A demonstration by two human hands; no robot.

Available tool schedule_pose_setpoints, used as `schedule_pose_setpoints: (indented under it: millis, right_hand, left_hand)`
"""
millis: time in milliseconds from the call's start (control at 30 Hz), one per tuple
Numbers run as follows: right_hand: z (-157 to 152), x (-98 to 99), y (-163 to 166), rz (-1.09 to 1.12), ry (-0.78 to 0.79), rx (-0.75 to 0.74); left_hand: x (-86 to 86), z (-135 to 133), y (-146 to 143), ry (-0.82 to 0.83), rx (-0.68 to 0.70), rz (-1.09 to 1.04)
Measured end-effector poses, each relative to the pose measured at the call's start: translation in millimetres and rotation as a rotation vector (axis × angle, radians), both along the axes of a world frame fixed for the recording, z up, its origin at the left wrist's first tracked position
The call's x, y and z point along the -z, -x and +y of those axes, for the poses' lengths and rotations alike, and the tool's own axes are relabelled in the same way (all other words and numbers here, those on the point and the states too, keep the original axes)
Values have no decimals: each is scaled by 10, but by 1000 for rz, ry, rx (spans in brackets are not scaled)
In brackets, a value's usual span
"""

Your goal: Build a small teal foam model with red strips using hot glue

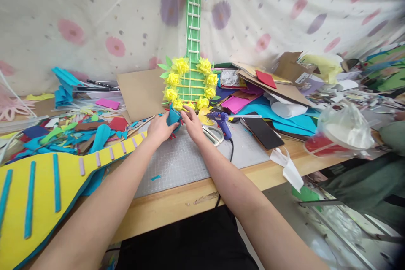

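My left hand point(160, 128) is closed around a small teal foam piece point(174, 116), holding it at the foot of a green foam guitar point(193, 67). The guitar stands upright against the flowered cloth and is ringed with yellow paper flowers. My right hand point(193, 124) pinches the same teal piece from the right, its fingers close to the lowest yellow flowers. Both hands hover over a grey cutting mat point(186, 158).
A big yellow foam guitar shape point(47, 181) with teal strips lies at the left. A purple glue gun point(221, 120), scissors point(212, 134) and a black phone point(262, 133) sit right of my hands. Foam scraps, cardboard and a plastic bag point(343, 128) crowd the bench.
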State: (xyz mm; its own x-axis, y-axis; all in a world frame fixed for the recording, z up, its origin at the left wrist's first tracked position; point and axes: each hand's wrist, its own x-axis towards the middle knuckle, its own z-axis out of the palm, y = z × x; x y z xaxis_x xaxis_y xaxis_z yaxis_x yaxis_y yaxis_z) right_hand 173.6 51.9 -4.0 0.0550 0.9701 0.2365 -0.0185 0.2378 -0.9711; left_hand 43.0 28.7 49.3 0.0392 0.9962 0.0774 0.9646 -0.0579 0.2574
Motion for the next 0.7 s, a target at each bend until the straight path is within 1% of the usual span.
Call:
schedule_pose_setpoints:
  millis: [100, 200, 367, 500, 700]
  right_hand:
    - [18, -28, 8, -77, -59, 7]
    - [15, -40, 9, -124, -79, 11]
    - [-4, -63, -8, -120, -80, 13]
    - [-5, -71, -23, -111, -81, -20]
    - [6, -53, -30, -114, -95, -20]
  left_hand:
    - [8, -1, -1, 3, -2, 14]
    - [28, 12, 5, 1, 9, 24]
    - [61, 24, 1, -11, -1, 49]
    - [52, 1, -29, 7, -15, 62]
    - [55, -50, -75, 24, -51, 45]
